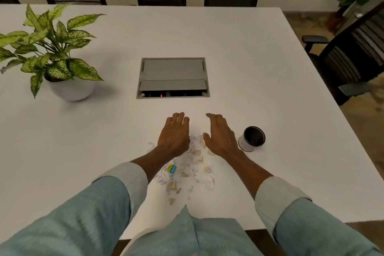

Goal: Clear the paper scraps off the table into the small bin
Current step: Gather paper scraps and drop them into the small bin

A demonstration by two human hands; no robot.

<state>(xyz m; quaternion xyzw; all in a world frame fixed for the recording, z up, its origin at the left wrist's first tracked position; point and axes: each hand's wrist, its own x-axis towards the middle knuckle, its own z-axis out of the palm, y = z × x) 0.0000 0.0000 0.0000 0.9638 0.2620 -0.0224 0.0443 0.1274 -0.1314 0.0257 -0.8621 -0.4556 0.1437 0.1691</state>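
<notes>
Two open, empty hands, left hand (174,133) and right hand (221,134), are held apart over scattered pale paper scraps (192,169) on a white table (259,64); scraps are best gathered together before the small black-lined bin (251,139).

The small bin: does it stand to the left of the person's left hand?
No, the small bin stands on the table just right of the right hand, far from the left hand.

One view only, worn on the person's head. It looks forward and down, close over the desk (249,64).
</notes>
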